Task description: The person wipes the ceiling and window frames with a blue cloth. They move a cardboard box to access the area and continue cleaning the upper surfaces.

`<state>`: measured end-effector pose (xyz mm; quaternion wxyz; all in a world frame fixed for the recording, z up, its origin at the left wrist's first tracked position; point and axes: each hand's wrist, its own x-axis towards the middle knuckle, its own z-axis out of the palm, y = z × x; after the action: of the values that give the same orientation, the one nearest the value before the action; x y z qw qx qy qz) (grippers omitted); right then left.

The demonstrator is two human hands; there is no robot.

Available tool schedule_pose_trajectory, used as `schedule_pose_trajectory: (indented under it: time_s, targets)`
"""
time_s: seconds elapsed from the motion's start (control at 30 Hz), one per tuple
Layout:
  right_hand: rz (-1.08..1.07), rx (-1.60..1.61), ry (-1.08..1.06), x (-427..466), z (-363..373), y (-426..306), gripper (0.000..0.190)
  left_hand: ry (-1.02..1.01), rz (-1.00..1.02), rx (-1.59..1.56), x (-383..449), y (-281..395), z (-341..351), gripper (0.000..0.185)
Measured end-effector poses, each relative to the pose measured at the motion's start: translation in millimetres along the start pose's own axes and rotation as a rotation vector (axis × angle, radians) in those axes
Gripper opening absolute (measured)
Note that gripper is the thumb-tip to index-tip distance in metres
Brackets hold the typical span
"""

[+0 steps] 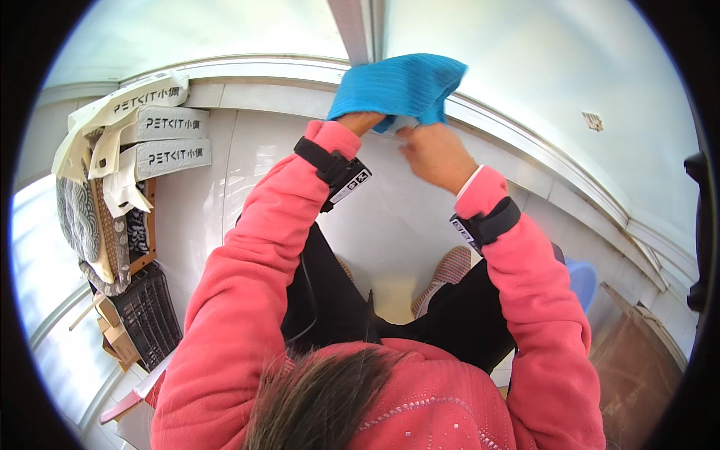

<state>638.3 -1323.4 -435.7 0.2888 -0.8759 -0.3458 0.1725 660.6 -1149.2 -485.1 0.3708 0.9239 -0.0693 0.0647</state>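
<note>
A blue ribbed cloth (399, 84) is spread in front of me, near the foot of the window frame (365, 28). My left hand (361, 121) reaches under the cloth, which hides its fingers, so its grip cannot be made out. Just below the cloth's right part is my right hand (436, 154), slightly blurred, with its fingers curled near the cloth's lower edge. Whether those fingers pinch the cloth is unclear. A small pale patch shows between the two hands.
Packages (174, 124) bearing print are stacked at the left, above folded textiles (79, 214) and a black plastic crate (149, 315). A low ledge (270, 98) runs along the glass panels. To the right are a blue plastic object (582, 281) and a brown board (635, 360).
</note>
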Motion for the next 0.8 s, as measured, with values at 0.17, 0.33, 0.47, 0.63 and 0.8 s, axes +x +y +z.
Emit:
schedule_pose_trajectory:
  time_s: [0.17, 0.33, 0.47, 0.63, 0.8]
  targets:
    - [0.079, 0.114, 0.418, 33, -1, 19, 0.011, 0.167, 0.323, 0.183, 2, 9, -13, 0.013]
    - [-0.024, 0.087, 0.456, 56, -11, 20, 0.017, 0.208, 0.171, 0.238, -8, 24, -16, 0.01]
    - [-0.086, 0.078, 0.47, 69, 2, 26, 0.014, 0.216, 0.145, 0.162, -14, 24, -22, 0.012]
    - [-0.192, -0.302, 0.494, 78, 20, 24, 0.017, 0.06, 0.102, 0.143, -29, -4, -25, 0.017]
    - [-0.276, -0.224, 0.673, 71, 26, 26, 0.024, -0.095, 0.008, 0.354, -51, -54, -22, 0.024]
